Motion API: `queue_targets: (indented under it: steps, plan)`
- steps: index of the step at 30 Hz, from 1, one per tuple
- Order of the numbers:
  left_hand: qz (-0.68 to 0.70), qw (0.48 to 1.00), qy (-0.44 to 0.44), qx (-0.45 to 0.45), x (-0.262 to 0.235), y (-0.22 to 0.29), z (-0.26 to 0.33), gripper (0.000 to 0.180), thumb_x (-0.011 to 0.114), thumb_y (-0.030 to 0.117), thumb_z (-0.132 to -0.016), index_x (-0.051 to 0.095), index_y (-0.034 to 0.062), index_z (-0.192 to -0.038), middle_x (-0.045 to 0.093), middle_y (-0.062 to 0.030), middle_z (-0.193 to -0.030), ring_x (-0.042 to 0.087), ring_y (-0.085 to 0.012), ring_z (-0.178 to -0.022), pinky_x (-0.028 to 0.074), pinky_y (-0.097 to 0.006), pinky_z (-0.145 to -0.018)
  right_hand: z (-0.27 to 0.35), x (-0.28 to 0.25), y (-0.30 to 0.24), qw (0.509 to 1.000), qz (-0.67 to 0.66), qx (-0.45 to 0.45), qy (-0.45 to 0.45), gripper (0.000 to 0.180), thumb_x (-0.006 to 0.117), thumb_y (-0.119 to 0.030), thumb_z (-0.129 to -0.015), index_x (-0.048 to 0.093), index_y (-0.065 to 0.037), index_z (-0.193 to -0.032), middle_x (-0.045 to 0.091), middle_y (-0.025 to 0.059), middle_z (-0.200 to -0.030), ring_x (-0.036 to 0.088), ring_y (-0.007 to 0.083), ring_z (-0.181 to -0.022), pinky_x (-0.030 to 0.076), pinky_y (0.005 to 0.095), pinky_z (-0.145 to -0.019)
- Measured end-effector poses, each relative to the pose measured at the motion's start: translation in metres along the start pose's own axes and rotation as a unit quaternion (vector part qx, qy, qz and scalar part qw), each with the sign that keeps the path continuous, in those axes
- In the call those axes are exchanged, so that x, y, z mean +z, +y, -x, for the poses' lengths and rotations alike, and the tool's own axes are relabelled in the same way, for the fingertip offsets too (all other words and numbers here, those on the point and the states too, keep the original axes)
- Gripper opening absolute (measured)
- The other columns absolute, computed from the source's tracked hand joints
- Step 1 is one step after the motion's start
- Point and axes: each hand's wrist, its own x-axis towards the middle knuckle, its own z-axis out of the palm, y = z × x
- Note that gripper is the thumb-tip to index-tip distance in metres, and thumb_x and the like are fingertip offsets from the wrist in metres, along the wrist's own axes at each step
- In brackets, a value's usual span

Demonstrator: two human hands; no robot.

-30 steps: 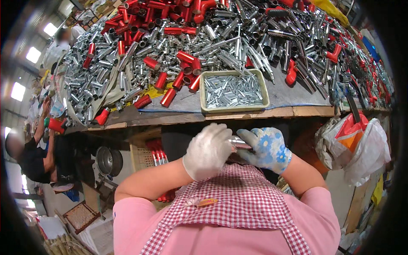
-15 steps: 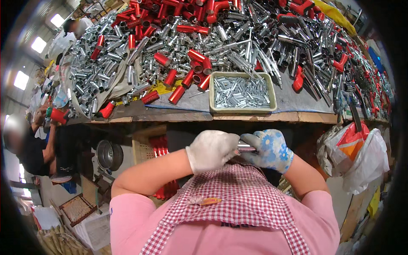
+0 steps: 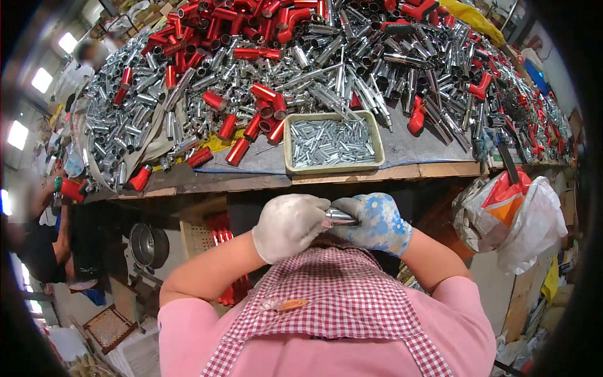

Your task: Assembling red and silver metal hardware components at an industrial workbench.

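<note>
Close to my chest, both gloved hands meet on a shiny chrome metal tube (image 3: 341, 217). My left hand (image 3: 290, 227), in a plain white glove, has its fingers closed at the tube's left end. My right hand (image 3: 375, 223), in a white glove with blue flowers, wraps round the other end. Only a short middle length of the tube shows; the gloves hide the rest. Just beyond my hands, on the bench, stands a cream plastic tray (image 3: 287, 151) of small metal pins (image 3: 333, 143).
Heaps of chrome tubes (image 3: 141, 119) and red tubular parts (image 3: 267, 94) cover the bench (image 3: 239, 182). White plastic bags (image 3: 531, 220) hang at its right edge. Red parts (image 3: 220, 235) stand in a crate below. Another person (image 3: 53, 232) works at the left, holding a red part (image 3: 70, 188).
The tube shows more of its length between my gloves and appears turned. Both hands stay closed on it. The whole view has shifted slightly, with the bench contents now further left.
</note>
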Motion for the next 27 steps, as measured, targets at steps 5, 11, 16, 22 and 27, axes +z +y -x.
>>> queue_targets:
  steps: [5, 11, 16, 22, 27]
  plan:
    - [0.021, 0.986, 0.156, 0.047, -0.005, -0.01, 0.008, 0.017, 0.071, 0.008, -0.079, 0.062, 0.0045, -0.093, 0.068, -0.0159, -0.095, 0.066, -0.0324, -0.084, 0.053, -0.039, -0.073, 0.003, -0.004, 0.0, 0.999, -0.003, -0.004, 0.053, 0.035, 0.076, -0.034, -0.072, 0.069, -0.01, -0.096, 0.067, 0.0126, -0.072, 0.067, 0.0307, -0.066, 0.053, 0.0397, -0.06]
    - [0.075, 0.957, 0.278, 0.037, 0.0, -0.005, 0.019, 0.017, 0.067, 0.014, -0.089, 0.059, 0.0024, -0.098, 0.066, -0.0162, -0.092, 0.064, -0.0298, -0.082, 0.051, -0.037, -0.072, 0.007, -0.008, 0.0, 0.999, -0.015, 0.005, 0.045, 0.037, 0.078, -0.031, -0.071, 0.069, -0.007, -0.097, 0.068, 0.0137, -0.075, 0.067, 0.0289, -0.066, 0.053, 0.0376, -0.061]
    - [0.151, 0.885, 0.436, -0.066, 0.025, -0.005, 0.025, 0.014, 0.07, 0.009, -0.087, 0.06, 0.0037, -0.095, 0.061, -0.0095, -0.083, 0.058, -0.0214, -0.071, 0.048, -0.033, -0.066, 0.008, 0.005, 0.008, 0.893, -0.406, 0.193, -0.019, 0.044, 0.079, -0.028, -0.072, 0.066, -0.001, -0.105, 0.062, 0.0019, -0.073, 0.058, 0.015, -0.064, 0.048, 0.0297, -0.058]
    - [0.217, 0.902, 0.367, -0.062, 0.04, 0.015, -0.001, 0.016, 0.071, 0.002, -0.081, 0.064, 0.0051, -0.094, 0.065, -0.0086, -0.082, 0.063, -0.0248, -0.074, 0.049, -0.035, -0.067, 0.015, 0.066, 0.008, 0.377, -0.912, 0.119, -0.105, 0.056, 0.062, -0.056, -0.085, 0.06, -0.008, -0.113, 0.049, -0.0008, -0.059, 0.042, 0.0115, -0.045, 0.036, 0.0282, -0.048]
    - [0.157, 0.93, 0.332, 0.017, 0.042, 0.013, -0.011, 0.015, 0.073, 0.007, -0.078, 0.063, 0.0069, -0.089, 0.065, -0.0102, -0.081, 0.062, -0.0311, -0.073, 0.049, -0.04, -0.067, 0.021, 0.069, 0.009, 0.342, -0.928, 0.084, -0.118, 0.052, 0.058, -0.061, -0.087, 0.06, -0.013, -0.107, 0.047, -0.0021, -0.059, 0.04, 0.011, -0.044, 0.035, 0.0284, -0.048]
